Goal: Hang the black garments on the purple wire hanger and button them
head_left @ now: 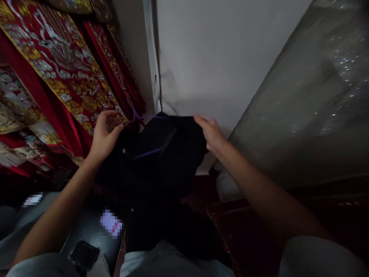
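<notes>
White panel: stands behind the work, bare (213, 57); we see the dark cloth's upper edge against it, so a wide swing could brush it.
Red embroidered cloths: hang at the left (62, 54); the hook end overlaps their edge in our view, so we judge a sideways pull could snag the stitching.
Black garment: bunched between the hands, in front of the panel (175, 165), purple hanger (135, 114) at its upper left; we think uneven tension could slide the cloth off. Black folds on black hide the opening from us, so a misfed hanger arm seems likeliest.
Forearms: both reach forward (253, 184), angled inward from low corners.
Left hand: raised, fingers curled, thumb toward the hanger's near end (104, 134); grip narrow, but we cannot tell whether it closes on wire or cloth.
Right hand: palm inward, thumb along the garment's upper right edge (211, 132); grip pinched on that cloth.
</notes>
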`<state>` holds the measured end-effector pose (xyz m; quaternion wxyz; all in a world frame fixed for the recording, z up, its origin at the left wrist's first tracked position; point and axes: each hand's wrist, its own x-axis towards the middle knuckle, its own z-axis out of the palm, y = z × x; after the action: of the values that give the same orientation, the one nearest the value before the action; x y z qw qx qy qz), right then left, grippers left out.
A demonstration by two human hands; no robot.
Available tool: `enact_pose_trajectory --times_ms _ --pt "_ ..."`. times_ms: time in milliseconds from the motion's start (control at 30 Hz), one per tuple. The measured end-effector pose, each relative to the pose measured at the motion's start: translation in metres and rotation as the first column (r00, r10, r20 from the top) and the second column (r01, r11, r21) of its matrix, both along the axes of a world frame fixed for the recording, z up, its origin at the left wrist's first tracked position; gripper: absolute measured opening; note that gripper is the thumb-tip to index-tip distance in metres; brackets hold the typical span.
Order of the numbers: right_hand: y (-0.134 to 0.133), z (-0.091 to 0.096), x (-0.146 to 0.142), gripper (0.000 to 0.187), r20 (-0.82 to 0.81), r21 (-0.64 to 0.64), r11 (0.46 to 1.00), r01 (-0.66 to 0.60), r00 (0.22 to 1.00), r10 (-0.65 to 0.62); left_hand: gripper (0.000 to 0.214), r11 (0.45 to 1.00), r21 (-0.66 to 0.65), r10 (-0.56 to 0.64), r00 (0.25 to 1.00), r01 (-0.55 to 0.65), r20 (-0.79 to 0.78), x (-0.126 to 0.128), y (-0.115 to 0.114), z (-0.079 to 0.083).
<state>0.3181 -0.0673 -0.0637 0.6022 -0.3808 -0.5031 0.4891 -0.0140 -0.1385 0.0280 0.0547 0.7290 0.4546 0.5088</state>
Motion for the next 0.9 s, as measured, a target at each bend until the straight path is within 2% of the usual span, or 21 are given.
enact_pose_trajectory --times_ms 33,100,167,200,233,300,367,433,533,600,633,700,733,767,800,833,867,900 --pt "0.009 0.008 0.001 0.044 -0.064 0.011 0.999 0.053 0.997 -0.052 0.034 0.986 0.150 0.075 0.997 -0.073 -0.008 0.004 0.000 -0.003" --pt "0.029 0.025 0.004 0.038 -0.134 0.044 0.994 0.099 0.987 -0.092 0.026 0.908 0.385 0.203 0.978 -0.168 -0.051 0.015 -0.006 -0.010" --pt "0.046 0.038 0.008 0.035 -0.165 0.095 0.987 0.128 0.980 -0.111 0.014 0.864 0.480 0.244 0.960 -0.151 -0.135 0.027 -0.012 -0.023" --pt "0.052 0.043 0.010 0.034 -0.168 0.116 0.982 0.147 0.978 -0.127 0.013 0.874 0.471 0.234 0.953 -0.120 -0.191 0.034 -0.013 -0.032" --pt "0.055 0.047 0.013 0.033 -0.167 0.132 0.977 0.168 0.975 -0.145 0.016 0.903 0.422 0.205 0.946 -0.083 -0.251 0.040 -0.013 -0.041" --pt "0.057 0.050 0.018 0.033 -0.176 0.143 0.968 0.207 0.968 -0.181 0.034 0.971 0.238 0.111 0.928 -0.025 -0.356 0.052 -0.009 -0.061" --pt "0.051 0.048 0.022 0.033 -0.207 0.132 0.965 0.226 0.958 -0.196 0.055 0.999 0.049 0.007 0.905 0.016 -0.425 0.063 -0.003 -0.078" --pt "0.039 0.040 0.024 0.033 -0.234 0.109 0.968 0.227 0.952 -0.197 0.063 0.998 -0.058 -0.035 0.860 0.006 -0.509 0.074 0.002 -0.092" --pt "0.020 0.021 0.026 0.032 -0.263 0.042 0.971 0.234 0.941 -0.215 0.059 0.981 -0.125 0.028 0.745 -0.149 -0.667 0.087 0.005 -0.114" --pt "0.014 0.012 0.029 0.029 -0.279 -0.015 0.973 0.231 0.933 -0.226 0.052 0.955 -0.187 0.028 0.697 -0.230 -0.717 0.094 0.004 -0.132" --pt "0.015 0.009 0.032 0.028 -0.270 -0.033 0.975 0.220 0.937 -0.221 0.047 0.943 -0.227 0.007 0.700 -0.241 -0.714 0.096 0.002 -0.142" --pt "0.024 0.010 0.042 0.026 -0.209 -0.035 0.967 0.254 0.944 -0.255 0.036 0.928 -0.298 -0.025 0.759 -0.225 -0.650 0.101 -0.005 -0.162" --pt "0.030 0.012 0.048 0.024 -0.164 -0.004 0.950 0.313 0.937 -0.310 0.030 0.925 -0.319 -0.021 0.811 -0.205 -0.584 0.104 -0.009 -0.171" --pt "0.036 0.013 0.054 0.019 -0.133 0.050 0.910 0.413 0.905 -0.403 0.026 0.928 -0.327 -0.005 0.871 -0.179 -0.491 0.108 -0.015 -0.180" --pt "0.039 0.014 0.058 0.014 -0.122 0.124 0.840 0.529 0.848 -0.516 0.025 0.936 -0.320 0.020 0.928 -0.149 -0.372 0.113 -0.021 -0.188" --pt "0.039 0.013 0.059 0.011 -0.130 0.199 0.749 0.632 0.774 -0.619 0.029 0.947 -0.297 0.049 0.970 -0.121 -0.239 0.118 -0.028 -0.196" --pt "0.033 0.009 0.056 0.009 -0.141 0.263 0.663 0.701 0.707 -0.693 0.033 0.959 -0.265 0.075 0.992 -0.101 -0.105 0.123 -0.034 -0.203" --pt "0.023 0.001 0.048 0.009 -0.149 0.312 0.600 0.736 0.662 -0.734 0.035 0.968 -0.234 0.096 0.995 -0.090 0.015 0.129 -0.041 -0.209"
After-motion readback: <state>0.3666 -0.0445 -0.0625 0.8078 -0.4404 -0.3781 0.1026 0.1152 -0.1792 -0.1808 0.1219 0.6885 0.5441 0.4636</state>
